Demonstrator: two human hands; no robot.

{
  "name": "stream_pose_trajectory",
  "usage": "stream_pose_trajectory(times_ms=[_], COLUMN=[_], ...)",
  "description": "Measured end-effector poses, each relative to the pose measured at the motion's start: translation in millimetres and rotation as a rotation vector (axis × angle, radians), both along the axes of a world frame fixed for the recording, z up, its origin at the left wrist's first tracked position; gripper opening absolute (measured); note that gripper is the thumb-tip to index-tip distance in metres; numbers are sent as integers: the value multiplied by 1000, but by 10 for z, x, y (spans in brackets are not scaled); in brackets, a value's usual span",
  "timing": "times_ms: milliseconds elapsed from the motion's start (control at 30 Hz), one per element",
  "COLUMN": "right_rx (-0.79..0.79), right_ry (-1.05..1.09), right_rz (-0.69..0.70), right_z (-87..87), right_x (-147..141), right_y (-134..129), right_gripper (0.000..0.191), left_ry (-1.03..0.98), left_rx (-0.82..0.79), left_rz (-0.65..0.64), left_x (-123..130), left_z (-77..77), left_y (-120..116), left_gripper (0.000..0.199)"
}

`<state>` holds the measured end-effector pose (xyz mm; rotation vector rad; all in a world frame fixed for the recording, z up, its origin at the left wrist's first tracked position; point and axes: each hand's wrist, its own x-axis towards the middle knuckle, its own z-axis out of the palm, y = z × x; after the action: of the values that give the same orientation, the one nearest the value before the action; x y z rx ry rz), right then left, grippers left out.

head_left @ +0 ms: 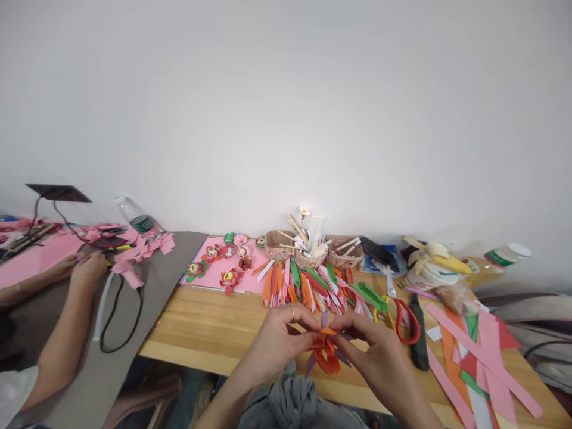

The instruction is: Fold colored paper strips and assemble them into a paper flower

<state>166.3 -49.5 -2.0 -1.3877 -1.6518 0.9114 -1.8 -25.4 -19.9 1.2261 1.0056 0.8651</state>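
Between my two hands, just over the table's front edge, is an orange paper flower with some light purple strips showing around it. My left hand, with a ring on one finger, pinches its upper left side between thumb and fingertips. Opposite it, my right hand pinches the upper right side in the same way. Beyond my hands lies a row of folded paper strips in orange, pink, white and green. Finished paper flowers rest on a pink sheet to the left.
Small woven baskets with white sticks stand by the wall. Red-handled scissors, a dark green pen-like tool and loose paper strips lie at right, near a bottle. At left, a co-worker's hands work at a grey-topped table.
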Motion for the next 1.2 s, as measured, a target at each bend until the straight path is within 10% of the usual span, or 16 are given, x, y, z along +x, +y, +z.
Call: stream_pose_trajectory(times_ms=[333,700,867,1200], right_rx=[426,516,366,-202], right_ry=[-185,-161,-167,259], right_rz=[71,-12,-259,-135], right_z=[-63,-91,-95,-17], right_x=[17,-6,-10,-149], right_y=[-27,28,-8,7], right_gripper=[16,14,8,43], left_ry=[172,-182,-236,-201], left_rx=[56,-90,103,272], left_rz=[96,26,237,204], left_x=[64,74,101,154], left_z=[13,7,-82,-139], left_y=[-62,28,29,-21], left_gripper=[8,24,15,7])
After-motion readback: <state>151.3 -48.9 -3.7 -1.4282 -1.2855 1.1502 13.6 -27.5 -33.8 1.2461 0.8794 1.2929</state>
